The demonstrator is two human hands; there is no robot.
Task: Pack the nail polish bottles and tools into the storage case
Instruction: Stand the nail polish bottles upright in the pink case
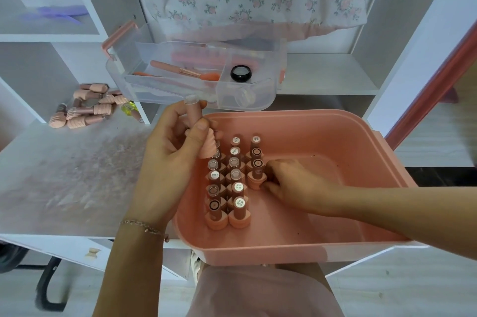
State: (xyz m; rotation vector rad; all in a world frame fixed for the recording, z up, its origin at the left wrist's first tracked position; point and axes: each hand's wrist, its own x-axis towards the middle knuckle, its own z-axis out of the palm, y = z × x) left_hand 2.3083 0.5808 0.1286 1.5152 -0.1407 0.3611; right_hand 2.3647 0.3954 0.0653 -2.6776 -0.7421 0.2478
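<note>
While the left hand (172, 141) grips one pink nail polish bottle (204, 133) above the case, the right hand (291, 182) sets another among the standing rows.

Inside the pink storage case (322, 244), which sits at the front edge of the white table (64, 174), bottles stand cap-down in three rows (232, 182) along its left side; the right hand's fingers curl round a bottle (268, 170) just beside the third row, largely hiding it. Behind the case, a clear tray (247, 102) holds pink tools (178, 68) in one compartment and a black round jar (240, 73) in another. More bottles lie in a loose pile (85, 107) at the table's far left. A chain bracelet (142, 226) circles the left wrist.
</note>
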